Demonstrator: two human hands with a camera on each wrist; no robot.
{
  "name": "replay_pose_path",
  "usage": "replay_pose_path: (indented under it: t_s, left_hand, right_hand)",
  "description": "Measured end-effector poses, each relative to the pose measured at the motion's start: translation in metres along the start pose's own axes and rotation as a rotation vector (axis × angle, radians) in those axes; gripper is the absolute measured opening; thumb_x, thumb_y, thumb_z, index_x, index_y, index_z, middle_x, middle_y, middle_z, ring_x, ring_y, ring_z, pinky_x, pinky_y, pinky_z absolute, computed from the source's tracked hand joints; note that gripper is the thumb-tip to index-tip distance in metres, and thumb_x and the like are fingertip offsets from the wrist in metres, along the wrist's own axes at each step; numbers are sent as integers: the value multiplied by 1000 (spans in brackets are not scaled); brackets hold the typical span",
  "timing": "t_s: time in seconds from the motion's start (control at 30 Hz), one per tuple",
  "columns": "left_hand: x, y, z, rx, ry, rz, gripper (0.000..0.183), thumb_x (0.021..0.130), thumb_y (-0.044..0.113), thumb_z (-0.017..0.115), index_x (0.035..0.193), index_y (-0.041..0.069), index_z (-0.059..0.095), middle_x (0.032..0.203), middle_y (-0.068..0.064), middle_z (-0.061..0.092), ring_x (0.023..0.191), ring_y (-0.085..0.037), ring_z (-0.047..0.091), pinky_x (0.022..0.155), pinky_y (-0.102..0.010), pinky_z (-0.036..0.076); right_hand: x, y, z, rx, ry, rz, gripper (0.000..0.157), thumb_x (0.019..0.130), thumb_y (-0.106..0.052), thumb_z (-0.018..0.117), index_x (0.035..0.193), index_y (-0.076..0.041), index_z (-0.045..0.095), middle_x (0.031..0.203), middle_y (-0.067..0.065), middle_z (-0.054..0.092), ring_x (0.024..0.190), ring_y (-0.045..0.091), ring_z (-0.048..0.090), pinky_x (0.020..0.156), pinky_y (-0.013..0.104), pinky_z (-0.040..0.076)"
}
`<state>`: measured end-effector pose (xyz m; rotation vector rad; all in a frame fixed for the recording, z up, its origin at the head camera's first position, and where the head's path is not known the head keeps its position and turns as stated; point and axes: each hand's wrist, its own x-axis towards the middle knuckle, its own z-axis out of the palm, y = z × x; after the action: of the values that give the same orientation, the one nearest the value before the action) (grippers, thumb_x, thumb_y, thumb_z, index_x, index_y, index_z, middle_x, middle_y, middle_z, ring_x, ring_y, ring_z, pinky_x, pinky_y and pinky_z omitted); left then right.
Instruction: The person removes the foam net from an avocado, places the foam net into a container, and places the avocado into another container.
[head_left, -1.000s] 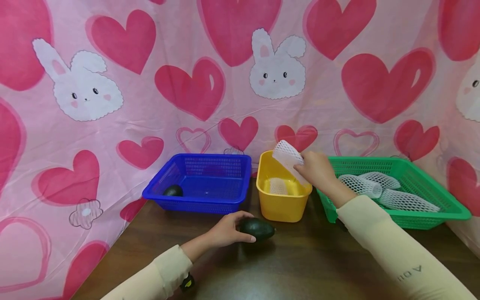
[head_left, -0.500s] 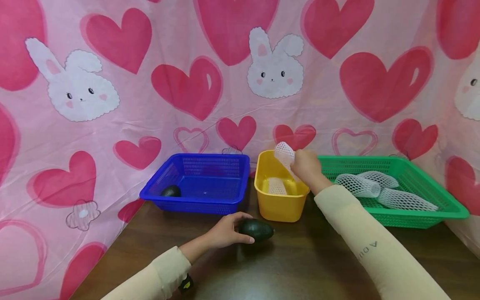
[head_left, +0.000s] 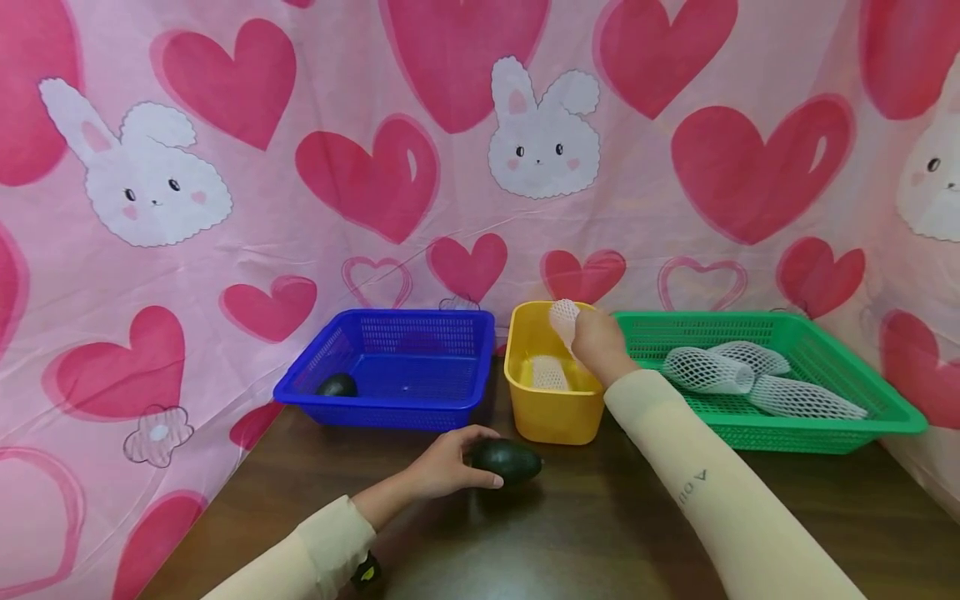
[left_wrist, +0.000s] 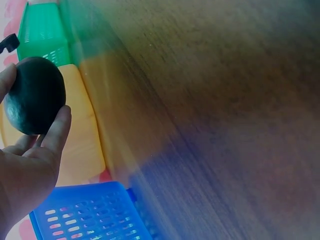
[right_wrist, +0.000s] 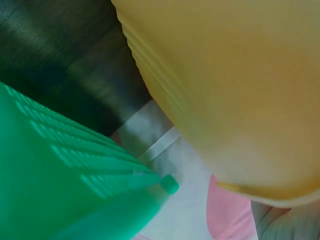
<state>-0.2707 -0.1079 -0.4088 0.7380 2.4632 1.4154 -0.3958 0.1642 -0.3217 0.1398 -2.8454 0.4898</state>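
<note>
My left hand [head_left: 448, 467] grips a dark green avocado [head_left: 512, 461] just over the table's middle. In the left wrist view, thumb and fingers curl around the avocado [left_wrist: 36, 95] from opposite sides. My right hand [head_left: 602, 343] pinches a white foam net sleeve [head_left: 564, 318] at the yellow bin [head_left: 555, 423]; the hand hides much of the sleeve. Another foam net sleeve [head_left: 549, 372] lies inside that bin. The right wrist view is mostly filled by the yellow bin's wall [right_wrist: 235, 90], with a bit of the right hand [right_wrist: 287, 222] at its rim.
Left of the bin, a blue basket [head_left: 375, 414] contains another dark avocado [head_left: 337, 385]. On the right stands a green basket [head_left: 810, 440] with several white foam nets [head_left: 708, 371] in it. A pink heart-patterned cloth [head_left: 420, 75] hangs behind the brown table [head_left: 570, 542].
My right hand has moved left and lower toward the yellow bin with the foam net sleeve. My left hand stays around the avocado, and the head view has shifted slightly.
</note>
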Motion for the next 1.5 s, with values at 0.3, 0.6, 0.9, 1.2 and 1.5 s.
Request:
replay_pose_path:
  t_s: [0.3,0.6,0.9,1.2,1.5]
  left_hand:
    - [-13,32,-6,-23,-9,29,53,78,7,81,124,-3,56,113,-11,63,92,-20,63,74,-30,54]
    - [-3,8,-5,0,-2,4,53,78,19,83,124,7,59,112,-4,64,93,-17,63,77,-30,54]
    - [2,-3,-5,11,-7,10,54,78,22,83,125,9,59,112,-2,64,93,-15,62,77,-30,53]
    - [1,-2,-6,11,0,-5,54,78,23,83,125,11,59,113,-1,64,93,-16,62,77,-31,53]
    - [-2,1,-8,0,2,-7,54,79,21,83,126,9,58,111,-3,64,91,-17,62,77,-32,53]
  right_hand:
    - [6,-7,11,-80,-131,77,11,92,-5,61,100,2,62,94,17,60,80,32,58,72,46,55]
    - [7,-10,19,-129,-126,85,6,93,-1,59,96,3,60,93,19,60,80,34,60,68,50,56]
    - [4,-11,27,-169,-141,68,12,97,-2,52,100,5,62,98,20,62,87,36,63,69,53,55]
    - [5,-9,29,-196,-214,35,11,92,-4,59,98,4,64,96,20,62,88,35,61,72,52,55]
    - [3,-12,22,-251,-281,5,26,83,-20,76,96,-1,67,96,16,63,86,31,59,74,48,55]
